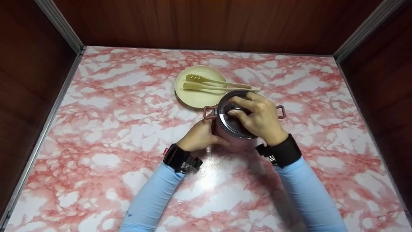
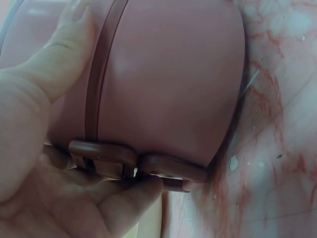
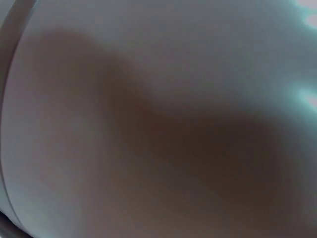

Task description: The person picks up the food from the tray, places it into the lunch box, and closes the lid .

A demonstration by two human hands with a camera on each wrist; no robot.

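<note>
A pink pot [image 2: 173, 74] with brown loop handles stands at mid-table under a dark see-through lid [image 1: 228, 123]. The left wrist view shows a brown band round its wall and two handles, one beside the other, on this side. My left hand [image 1: 201, 135] grips the pot's left side, thumb along the wall and fingers round by the handles [image 2: 101, 153]. From above, my right hand [image 1: 262, 116] pinches the dark lid knob [image 1: 232, 107] between thumb and fingers. In the right wrist view the pink wall [image 3: 74, 148] fills nearly everything, with a blurred shadow across it.
Behind the pot lies a cream plate [image 1: 190, 98]. A slotted utensil [image 1: 194, 77] and a flat-ended one [image 1: 193, 86] rest across it, handles reaching right past its rim. Dark wooden panels [image 1: 206, 25] enclose the marbled red-and-white table [image 1: 106, 135] at the back and both sides.
</note>
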